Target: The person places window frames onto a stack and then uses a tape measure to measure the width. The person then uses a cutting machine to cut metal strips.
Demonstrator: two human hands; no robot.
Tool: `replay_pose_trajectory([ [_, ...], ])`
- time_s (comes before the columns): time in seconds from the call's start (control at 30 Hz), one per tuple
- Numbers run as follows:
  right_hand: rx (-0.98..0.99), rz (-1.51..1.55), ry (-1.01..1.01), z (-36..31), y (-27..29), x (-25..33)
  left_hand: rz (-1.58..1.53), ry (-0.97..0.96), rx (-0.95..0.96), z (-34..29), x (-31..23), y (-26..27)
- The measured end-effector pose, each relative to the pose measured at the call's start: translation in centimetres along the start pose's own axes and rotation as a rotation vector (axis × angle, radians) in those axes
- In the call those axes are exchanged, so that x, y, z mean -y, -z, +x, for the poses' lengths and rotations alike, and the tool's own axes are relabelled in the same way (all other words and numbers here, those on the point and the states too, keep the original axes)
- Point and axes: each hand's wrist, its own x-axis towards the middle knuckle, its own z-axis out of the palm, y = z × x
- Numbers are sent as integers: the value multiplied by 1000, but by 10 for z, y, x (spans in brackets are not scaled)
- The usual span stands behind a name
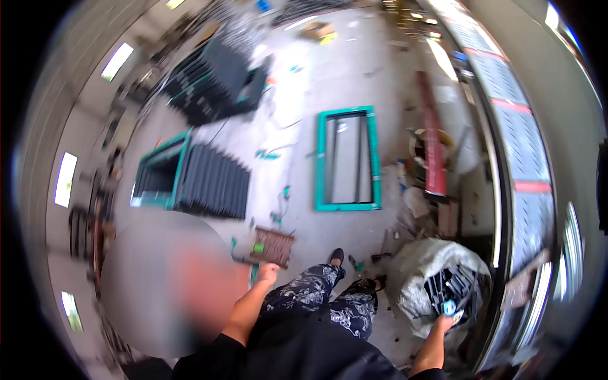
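My left hand [268, 273] is closed beside a brown slatted wooden piece [273, 246] with a small green item on it. What its fingers hold, if anything, I cannot make out; a thin dark bar runs close by. Down at the right, my right hand [445, 322] is closed on a small blue round thing [449, 308], at the mouth of a large whitish sack [411, 285]. Dark angular pieces [453, 284] fill the sack. A light patch shows at my right fingers, too small to name.
A green-edged rectangular frame [320, 164] lies on the floor ahead. Stacks of dark frames [215, 180] [209, 79] stand at the left. A red beam [431, 139] and a long metal rack [522, 152] line the right. A blurred person [168, 285] is close at my left.
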Motion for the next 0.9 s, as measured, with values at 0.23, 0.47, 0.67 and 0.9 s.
replay_pose_trajectory([
  [0.23,303,834,-390,20,-10,-5,142,378,26,-94,83,-18],
  [0.47,307,112,1270,-73,84,98,-252,309,-89,-139,122,-35],
  [0.67,1099,855,-71,-318,70,231,-650,116,154,-150,173,-9],
  [0.9,2080,156,163,-699,52,230,-1579,186,68,-186,221,124],
])
